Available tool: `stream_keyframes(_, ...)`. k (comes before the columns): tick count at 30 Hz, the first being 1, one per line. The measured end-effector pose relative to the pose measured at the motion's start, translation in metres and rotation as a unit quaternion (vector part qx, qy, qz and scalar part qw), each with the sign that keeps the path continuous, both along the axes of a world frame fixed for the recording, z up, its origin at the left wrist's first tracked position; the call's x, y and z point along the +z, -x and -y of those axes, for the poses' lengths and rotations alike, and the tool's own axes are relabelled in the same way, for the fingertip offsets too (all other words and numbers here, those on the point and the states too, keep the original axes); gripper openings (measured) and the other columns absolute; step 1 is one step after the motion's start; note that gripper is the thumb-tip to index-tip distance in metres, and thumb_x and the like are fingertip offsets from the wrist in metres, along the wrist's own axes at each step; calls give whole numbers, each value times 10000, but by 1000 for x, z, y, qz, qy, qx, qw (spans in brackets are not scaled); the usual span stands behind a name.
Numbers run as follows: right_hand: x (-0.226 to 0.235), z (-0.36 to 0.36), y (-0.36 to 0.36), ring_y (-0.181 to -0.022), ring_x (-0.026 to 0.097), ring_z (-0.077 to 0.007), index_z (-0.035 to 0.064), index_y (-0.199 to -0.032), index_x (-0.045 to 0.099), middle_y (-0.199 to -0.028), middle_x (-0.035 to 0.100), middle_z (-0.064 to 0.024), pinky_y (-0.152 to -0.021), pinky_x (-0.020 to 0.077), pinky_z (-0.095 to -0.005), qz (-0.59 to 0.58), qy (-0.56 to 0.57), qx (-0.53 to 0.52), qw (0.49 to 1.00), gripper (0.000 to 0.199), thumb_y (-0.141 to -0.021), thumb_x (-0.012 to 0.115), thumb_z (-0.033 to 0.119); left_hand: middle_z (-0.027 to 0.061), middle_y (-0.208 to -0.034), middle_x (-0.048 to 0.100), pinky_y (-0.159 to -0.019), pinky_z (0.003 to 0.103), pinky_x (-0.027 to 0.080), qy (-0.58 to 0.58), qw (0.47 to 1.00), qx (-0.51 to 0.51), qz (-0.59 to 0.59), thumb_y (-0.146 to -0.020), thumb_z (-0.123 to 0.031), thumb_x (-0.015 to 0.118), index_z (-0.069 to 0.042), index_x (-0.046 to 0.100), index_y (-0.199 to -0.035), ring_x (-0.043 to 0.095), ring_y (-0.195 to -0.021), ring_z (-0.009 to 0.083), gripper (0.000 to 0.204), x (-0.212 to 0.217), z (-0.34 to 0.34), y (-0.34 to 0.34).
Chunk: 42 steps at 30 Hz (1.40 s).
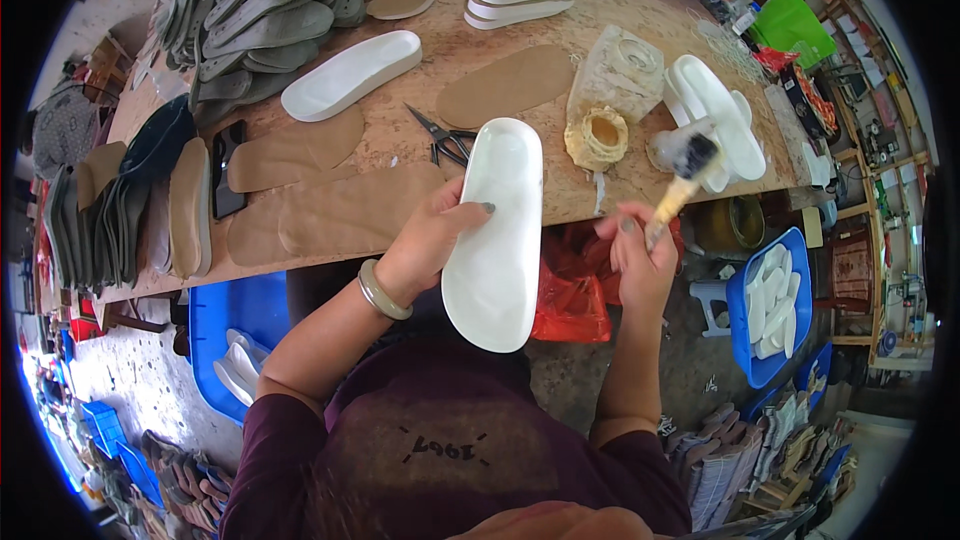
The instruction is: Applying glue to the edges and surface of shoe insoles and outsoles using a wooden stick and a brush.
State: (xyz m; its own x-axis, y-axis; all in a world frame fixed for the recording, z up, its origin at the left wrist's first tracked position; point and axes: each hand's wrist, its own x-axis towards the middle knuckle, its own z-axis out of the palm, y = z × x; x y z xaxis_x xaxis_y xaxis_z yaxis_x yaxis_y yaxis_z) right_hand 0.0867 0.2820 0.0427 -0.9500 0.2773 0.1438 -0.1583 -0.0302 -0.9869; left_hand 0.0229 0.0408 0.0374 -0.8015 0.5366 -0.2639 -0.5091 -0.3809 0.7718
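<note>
A white shoe sole (497,250) is held up over the table's near edge by my left hand (440,235), its thumb lying on the upper face. My right hand (643,255) grips a brush (680,185) by its pale handle, with the dark bristle end pointing up and away; it is slightly blurred. Beyond the brush, white soles (728,120) lie piled on the table. A crusted glue pot (600,138) stands to the left of the brush. Black scissors (437,130) lie open just past the held sole.
Tan insole sheets (360,208) cover the table's (640,0) near left part. Grey soles (265,10) are heaped at the far left. Another white sole (352,75) and a small stack (520,2) lie farther back. Blue bins (765,360) with white soles stand below on both sides.
</note>
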Motion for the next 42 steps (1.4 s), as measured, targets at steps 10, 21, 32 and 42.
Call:
stream_keyframes(10,3,23,39,-843,688,-276,17,-1144,518,-1001,698,-117,-716,533,-321,-174,-323,60,928,236,-912,549,47,40,-1020,604,-798,263,487,185,972,8,-142,-871,-53,552,-3,481,-1217,585,-898,91,357,-9,-14,-6)
stream_keyframes(21,-8,21,38,-845,696,-260,37,-1287,450,-976,698,-149,-696,537,-324,-114,-371,51,920,466,-844,581,-23,137,-983,637,-789,341,508,252,949,32,-187,-863,-136,588,13,499,-1163,640,-871,194,346,-13,-19,-5)
stream_keyframes(32,24,-28,7,-635,591,-108,50,-1132,632,-709,619,-69,-588,461,-242,4,-373,59,926,326,-819,717,77,218,-943,631,-770,393,503,353,902,38,-244,-834,-182,595,37,492,-1148,648,-861,303,396,2,-7,5)
stream_keyframes(42,32,-17,23,-512,523,-206,104,-962,708,-618,503,-51,-461,403,-328,-136,-613,-19,778,204,-764,755,121,276,-928,634,-767,431,503,398,864,17,-308,-820,-188,600,64,479,-1194,643,-857,400,467,6,-5,-2)
